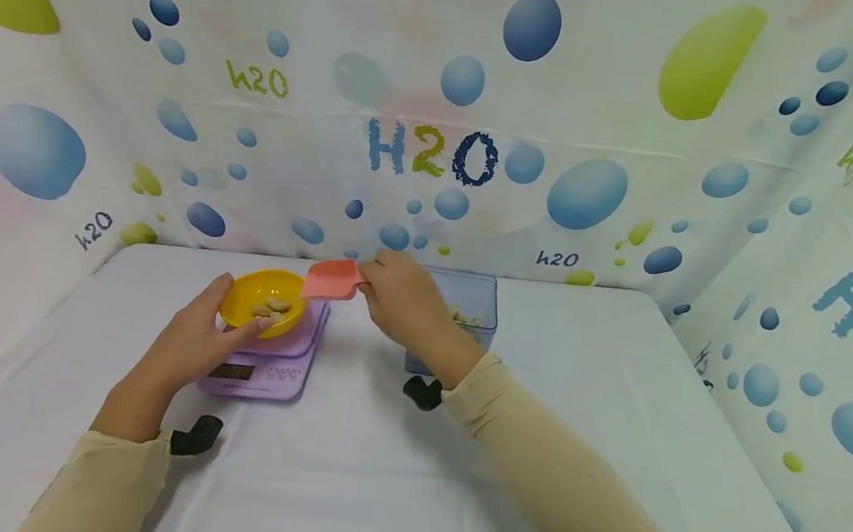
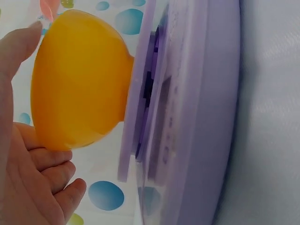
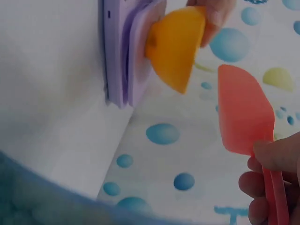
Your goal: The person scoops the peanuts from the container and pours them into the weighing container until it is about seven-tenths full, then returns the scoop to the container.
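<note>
on one scale (image 1: 276, 363) sits one bowl (image 1: 246, 292), left hand (image 1: 191, 333) holding it, right hand (image 1: 407, 300) gripping one scoop (image 1: 331, 280).

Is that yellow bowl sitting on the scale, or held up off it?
On it. In both wrist views, the yellow bowl has its base against the top of the purple scale, with no gap showing.

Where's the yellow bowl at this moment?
In the head view, the bowl is left of centre, on top of the purple scale and just left of the scoop.
</note>
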Motion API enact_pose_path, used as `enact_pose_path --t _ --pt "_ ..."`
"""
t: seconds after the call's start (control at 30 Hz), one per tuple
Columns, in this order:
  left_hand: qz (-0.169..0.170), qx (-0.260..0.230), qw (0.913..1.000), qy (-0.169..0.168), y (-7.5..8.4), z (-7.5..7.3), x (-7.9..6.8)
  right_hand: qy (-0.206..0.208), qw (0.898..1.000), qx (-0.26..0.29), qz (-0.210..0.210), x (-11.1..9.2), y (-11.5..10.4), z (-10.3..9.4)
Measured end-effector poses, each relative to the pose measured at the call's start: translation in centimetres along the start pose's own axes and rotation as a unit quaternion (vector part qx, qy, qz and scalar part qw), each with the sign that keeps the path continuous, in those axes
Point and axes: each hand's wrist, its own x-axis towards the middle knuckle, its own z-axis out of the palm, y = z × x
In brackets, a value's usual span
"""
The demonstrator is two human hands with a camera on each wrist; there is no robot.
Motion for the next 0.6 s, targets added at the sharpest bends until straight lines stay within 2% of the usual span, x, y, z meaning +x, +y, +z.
enact_pose_path --t 0.1,0.27,0.43,0.6 --pt "0.008 0.003 0.9999 0.011 0.2 -0.4 -0.2 -0.031 0.996 0.075 0.033 -0.7 1.7 -1.6" --pt "0.037 0.012 0.9979 0.052 1.3 -1.3 -0.7 -0.063 0.980 0.171 0.078 -2.1 5.2 -4.3" --pt "0.084 -0.005 0.9944 0.065 4.5 -1.4 -0.4 -0.085 0.973 0.184 0.113 -3.9 9.0 -6.8" --pt "0.109 -0.013 0.9929 0.046 8.5 -0.3 0.5 -0.105 0.978 0.148 0.106 -5.4 11.7 -8.0"
